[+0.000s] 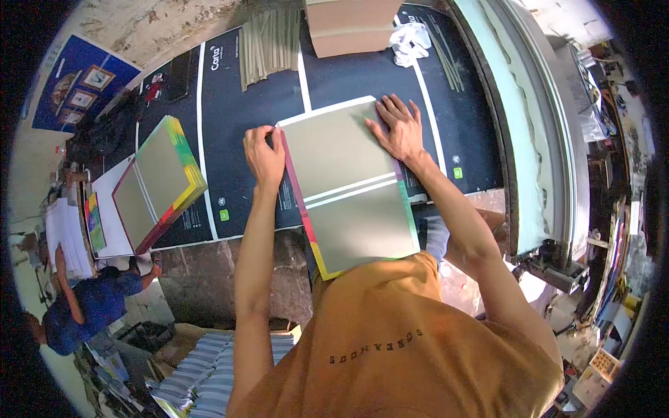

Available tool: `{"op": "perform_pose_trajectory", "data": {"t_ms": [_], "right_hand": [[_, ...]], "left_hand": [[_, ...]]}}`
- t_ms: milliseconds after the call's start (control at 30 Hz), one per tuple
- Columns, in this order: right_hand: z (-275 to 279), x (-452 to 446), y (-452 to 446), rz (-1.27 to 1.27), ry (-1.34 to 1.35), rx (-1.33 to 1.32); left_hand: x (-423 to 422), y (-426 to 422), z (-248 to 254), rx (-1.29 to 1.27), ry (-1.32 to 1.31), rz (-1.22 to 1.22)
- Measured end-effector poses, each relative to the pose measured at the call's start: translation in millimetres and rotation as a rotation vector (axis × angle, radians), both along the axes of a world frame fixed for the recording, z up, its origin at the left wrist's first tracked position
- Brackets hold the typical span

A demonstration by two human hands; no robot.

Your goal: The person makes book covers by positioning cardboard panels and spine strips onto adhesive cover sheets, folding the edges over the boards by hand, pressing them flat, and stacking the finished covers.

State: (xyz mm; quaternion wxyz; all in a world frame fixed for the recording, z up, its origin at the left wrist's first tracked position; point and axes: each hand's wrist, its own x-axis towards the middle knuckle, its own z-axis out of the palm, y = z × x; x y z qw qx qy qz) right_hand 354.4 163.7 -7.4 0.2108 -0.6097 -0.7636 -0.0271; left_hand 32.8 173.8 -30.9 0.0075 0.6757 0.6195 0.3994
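Note:
A hardback book cover lies inner side up before me, its grey boards edged with coloured turned-in strips. Two white lines cross it between the boards, and its near end reaches my shirt. At the far left corner my left hand is closed, fingers curled and thumb against the cover's edge. My right hand lies flat with spread fingers on the far right corner. Further left sits a stack of similar covers with multicoloured edges.
Grey board strips lie at the back of the dark table, near a cardboard box and a crumpled white cloth. A machine frame bounds the right side. Another person is at the lower left, near white sheets.

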Motion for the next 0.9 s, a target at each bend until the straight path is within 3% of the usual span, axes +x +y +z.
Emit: {"op": "perform_pose_trajectory", "data": {"t_ms": [167,633,900], "right_hand": [[-2.3,-2.1,0.2,-0.050,0.008,0.090],[-5.5,1.7,6.7,-0.043,0.091,0.027],[-7.5,-5.4,27.6,-0.073,0.073,0.010]], "left_hand": [[0.9,7.0,-13.3,-0.005,0.006,0.051],[-0.3,3.8,1.5,-0.141,0.099,0.050],[-16.6,19.7,20.2,-0.316,0.328,-0.186]]}}
